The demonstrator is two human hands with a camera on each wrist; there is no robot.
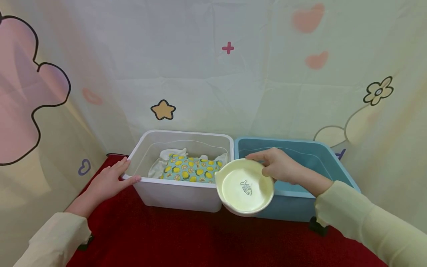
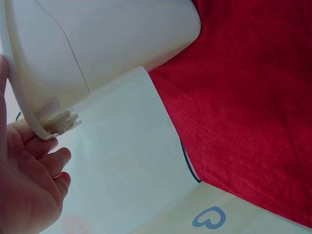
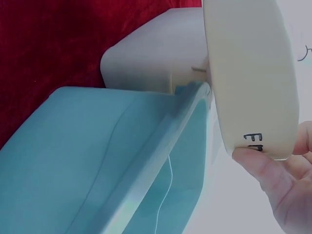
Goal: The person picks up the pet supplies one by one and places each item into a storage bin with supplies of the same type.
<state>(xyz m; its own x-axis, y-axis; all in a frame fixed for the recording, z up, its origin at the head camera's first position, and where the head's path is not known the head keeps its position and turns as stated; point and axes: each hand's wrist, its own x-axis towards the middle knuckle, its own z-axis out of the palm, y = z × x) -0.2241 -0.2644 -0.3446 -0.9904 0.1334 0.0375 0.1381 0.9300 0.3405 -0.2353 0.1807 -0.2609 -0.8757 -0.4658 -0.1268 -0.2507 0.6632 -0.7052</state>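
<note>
My right hand [image 1: 281,165] pinches the rim of a cream pet bowl [image 1: 245,185] with a fish-bone drawing on its inner bottom. The bowl is tilted toward me, over the front rims where the two bins meet; dark lettering shows on its side in the right wrist view. My left hand [image 1: 110,180] rests on the left rim of the white bin [image 1: 180,194], fingers over the edge and thumb along the front. Inside that bin lies a lemon-print cloth [image 1: 190,168] on white fabric [image 1: 158,167].
A blue bin [image 1: 287,207] stands right beside the white one; much of its inside is hidden behind my right hand and the bowl. Both rest on a red cloth [image 1: 160,237]. Behind them hangs a pale printed curtain [image 1: 200,66].
</note>
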